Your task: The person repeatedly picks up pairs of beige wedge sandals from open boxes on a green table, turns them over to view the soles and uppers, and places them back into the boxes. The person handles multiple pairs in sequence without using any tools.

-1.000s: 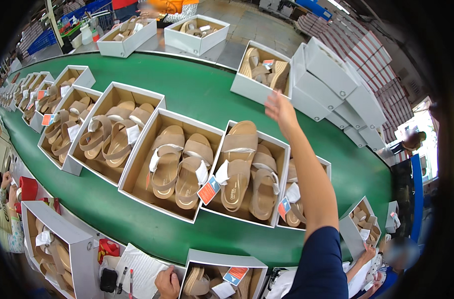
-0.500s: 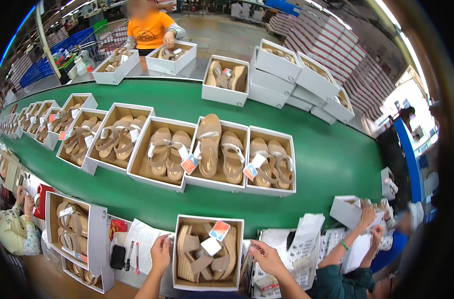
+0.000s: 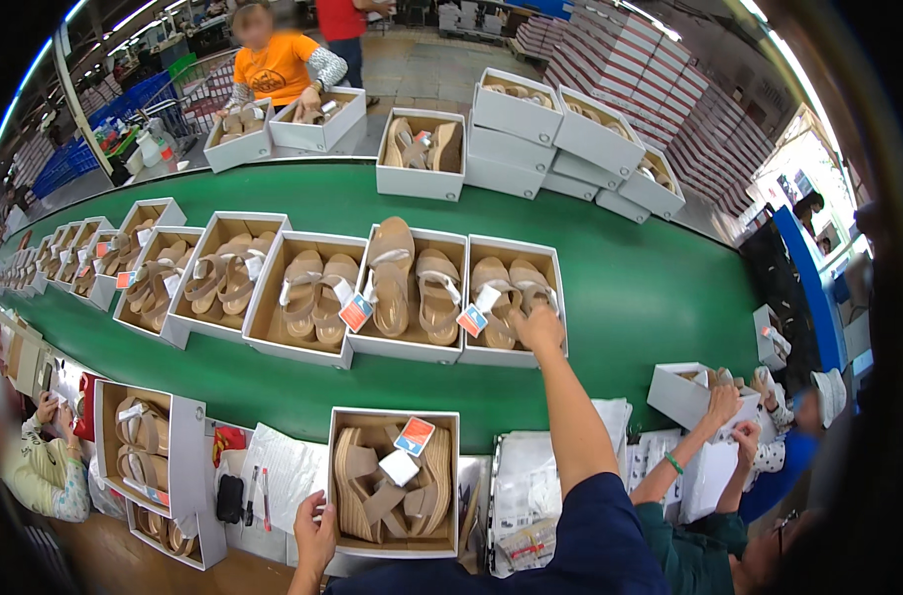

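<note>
Right hand [image 3: 539,329] reaches into the rightmost white box [image 3: 506,358] of the row on the green belt [image 3: 650,307], at the right-side tan sandal [image 3: 529,274]; its fingers point down, and whether they pinch cannot be told. Left hand [image 3: 314,531], fingers loosely curled and parted from the thumb, is at the left edge of the near box [image 3: 362,419], which contains wedge sandals [image 3: 352,486].

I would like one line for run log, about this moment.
Left hand: beside near box with wedge sandals | Right hand: at sandals in open box on green belt
</note>
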`<state>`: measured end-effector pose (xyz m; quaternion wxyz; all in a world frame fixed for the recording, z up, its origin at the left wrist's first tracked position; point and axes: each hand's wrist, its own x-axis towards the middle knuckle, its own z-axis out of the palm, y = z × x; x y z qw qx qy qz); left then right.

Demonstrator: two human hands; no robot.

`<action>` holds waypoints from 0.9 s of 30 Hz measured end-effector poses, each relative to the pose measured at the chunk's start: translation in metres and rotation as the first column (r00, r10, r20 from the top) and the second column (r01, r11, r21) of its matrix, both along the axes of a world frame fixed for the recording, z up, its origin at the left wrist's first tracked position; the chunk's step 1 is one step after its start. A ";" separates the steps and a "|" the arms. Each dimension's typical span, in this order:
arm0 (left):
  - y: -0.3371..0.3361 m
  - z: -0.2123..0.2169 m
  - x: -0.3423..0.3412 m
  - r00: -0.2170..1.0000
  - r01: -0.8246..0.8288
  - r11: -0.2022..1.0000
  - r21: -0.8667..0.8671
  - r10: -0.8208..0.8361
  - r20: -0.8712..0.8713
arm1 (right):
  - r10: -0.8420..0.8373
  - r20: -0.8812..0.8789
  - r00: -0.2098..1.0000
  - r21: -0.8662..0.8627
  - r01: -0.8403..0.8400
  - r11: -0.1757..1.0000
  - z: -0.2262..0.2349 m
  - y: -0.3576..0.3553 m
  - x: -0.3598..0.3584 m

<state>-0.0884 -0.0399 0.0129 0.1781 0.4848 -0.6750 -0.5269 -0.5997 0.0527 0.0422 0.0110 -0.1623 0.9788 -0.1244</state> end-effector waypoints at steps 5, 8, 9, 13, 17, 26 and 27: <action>-0.003 0.000 0.006 0.993 0.063 0.992 0.112 -0.074 0.096 | -0.001 0.052 0.999 -0.146 0.008 0.989 -0.025 -0.006 -0.046; -0.001 -0.003 0.021 0.926 0.227 0.937 0.264 -0.292 0.239 | 0.008 -0.057 0.998 -0.332 -0.026 0.943 -0.008 0.005 -0.068; -0.002 0.007 0.019 0.876 0.214 0.883 0.419 -0.363 0.317 | 0.042 -0.068 0.997 -0.362 -0.064 0.930 0.009 0.013 -0.069; 0.008 0.017 0.017 0.916 0.039 0.902 0.430 -0.205 0.345 | 0.012 -0.083 0.997 -0.598 -0.059 0.800 0.072 0.040 -0.035; -0.003 0.039 0.020 0.925 0.001 0.899 0.437 -0.167 0.342 | -0.018 0.020 1.000 -0.783 0.027 0.622 0.090 0.079 0.013; -0.113 0.165 -0.131 0.989 0.057 0.885 0.462 0.012 -0.144 | -0.080 0.096 0.992 -0.794 0.125 0.594 0.051 0.104 0.069; -0.129 0.177 -0.169 0.975 0.076 0.876 0.476 0.034 -0.219 | -0.072 0.038 0.997 -0.772 0.075 0.631 0.047 0.100 0.071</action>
